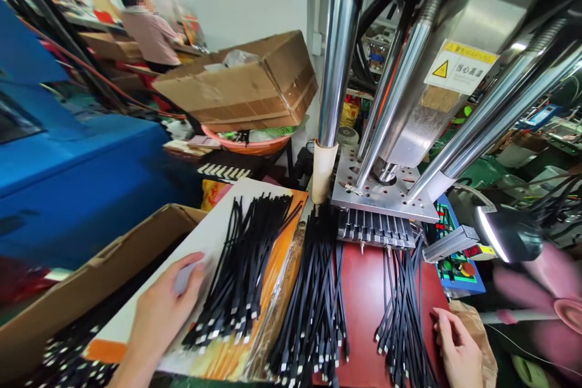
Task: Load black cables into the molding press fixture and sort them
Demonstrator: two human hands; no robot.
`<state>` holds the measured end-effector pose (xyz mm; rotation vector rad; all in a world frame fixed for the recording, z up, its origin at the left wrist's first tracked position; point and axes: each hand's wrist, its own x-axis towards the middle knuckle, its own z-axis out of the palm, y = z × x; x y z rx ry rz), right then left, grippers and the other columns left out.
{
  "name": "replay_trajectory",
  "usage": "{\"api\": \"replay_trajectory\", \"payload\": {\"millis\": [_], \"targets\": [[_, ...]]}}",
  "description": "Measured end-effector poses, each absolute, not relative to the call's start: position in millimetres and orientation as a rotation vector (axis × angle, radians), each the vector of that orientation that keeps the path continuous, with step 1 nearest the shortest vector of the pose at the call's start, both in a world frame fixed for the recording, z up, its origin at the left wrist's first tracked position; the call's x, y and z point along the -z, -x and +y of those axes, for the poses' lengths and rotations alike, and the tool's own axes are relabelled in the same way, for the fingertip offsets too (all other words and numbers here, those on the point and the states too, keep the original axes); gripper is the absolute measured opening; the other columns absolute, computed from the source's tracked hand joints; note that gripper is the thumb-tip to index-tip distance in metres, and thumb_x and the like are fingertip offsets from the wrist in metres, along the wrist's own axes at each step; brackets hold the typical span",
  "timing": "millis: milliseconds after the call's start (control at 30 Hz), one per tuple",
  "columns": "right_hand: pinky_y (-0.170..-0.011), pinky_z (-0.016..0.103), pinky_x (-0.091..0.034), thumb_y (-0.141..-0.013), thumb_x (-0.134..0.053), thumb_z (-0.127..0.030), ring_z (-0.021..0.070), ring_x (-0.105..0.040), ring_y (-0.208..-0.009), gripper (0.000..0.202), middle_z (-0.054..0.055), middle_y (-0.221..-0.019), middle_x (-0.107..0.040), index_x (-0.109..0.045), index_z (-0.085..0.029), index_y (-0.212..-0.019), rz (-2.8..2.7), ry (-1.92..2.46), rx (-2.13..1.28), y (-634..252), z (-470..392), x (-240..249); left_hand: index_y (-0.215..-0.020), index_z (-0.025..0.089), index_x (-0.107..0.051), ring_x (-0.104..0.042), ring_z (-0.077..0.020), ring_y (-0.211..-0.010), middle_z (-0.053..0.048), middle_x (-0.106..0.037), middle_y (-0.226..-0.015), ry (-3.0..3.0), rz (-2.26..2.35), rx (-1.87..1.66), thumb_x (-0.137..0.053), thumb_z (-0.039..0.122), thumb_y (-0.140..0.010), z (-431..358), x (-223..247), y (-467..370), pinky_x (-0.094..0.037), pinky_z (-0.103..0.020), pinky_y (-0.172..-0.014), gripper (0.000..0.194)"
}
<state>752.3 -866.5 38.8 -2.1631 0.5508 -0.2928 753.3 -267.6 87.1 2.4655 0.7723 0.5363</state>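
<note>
My left hand (161,300) is over a white board (140,315), its thumb and index finger apart with a greyish patch showing between them. Just right of it, a bundle of black cables (243,273) with metal plug ends lies on the board. A second cable bundle (311,303) runs along the left part of the red table (364,315). My right hand (459,345) rests by the table's right edge, fingers loosely extended and nothing seen in them. Beside it is a third cable bundle (402,321), reaching from under the press plate (386,194). A black slotted fixture (375,229) sits beneath that plate.
Shiny press columns (336,48) rise at the centre, by a heat warning label (461,66). A lamp (509,233), a control box (459,273) and a pink fan (541,291) stand right. Cartons (104,267) and a blue machine (82,182) are left; a person (150,30) sits behind.
</note>
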Motion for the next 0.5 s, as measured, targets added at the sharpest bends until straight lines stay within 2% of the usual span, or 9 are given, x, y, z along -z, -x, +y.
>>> {"api": "replay_trajectory", "payload": {"millis": [133, 300, 500], "targets": [[-0.069, 0.037, -0.064, -0.078, -0.064, -0.081, 0.0284, -0.076, -0.076, 0.065, 0.010, -0.095, -0.083, -0.086, -0.023, -0.099, 0.568, 2.126, 0.273, -753.4, -868.9, -33.5, -0.113, 0.037, -0.070, -0.067, -0.0251, -0.055, 0.002, -0.083, -0.096, -2.455, 0.763, -0.527, -0.051, 0.060, -0.090, -267.5, -86.2, -753.6, -0.059, -0.044, -0.077, 0.038], [-0.072, 0.037, -0.064, -0.074, -0.064, -0.084, 0.0283, -0.076, -0.077, 0.070, 0.010, -0.094, -0.082, -0.085, -0.021, -0.098, 0.583, 2.122, 0.262, -754.9, -868.0, -35.4, -0.113, 0.036, -0.070, -0.071, -0.0274, -0.062, 0.002, -0.083, -0.097, -2.456, 0.783, -0.522, -0.049, 0.061, -0.091, -265.7, -82.4, -753.9, -0.060, -0.045, -0.081, 0.039], [-0.075, 0.037, -0.063, -0.074, -0.064, -0.085, 0.0289, -0.076, -0.080, 0.070, 0.009, -0.095, -0.082, -0.085, -0.023, -0.097, 0.592, 2.131, 0.252, -755.2, -864.9, -41.2, -0.114, 0.036, -0.071, -0.071, -0.0284, -0.062, 0.002, -0.080, -0.086, -2.460, 0.781, -0.507, -0.050, 0.060, -0.093, -264.4, -80.2, -753.5, -0.061, -0.047, -0.084, 0.039]]}}
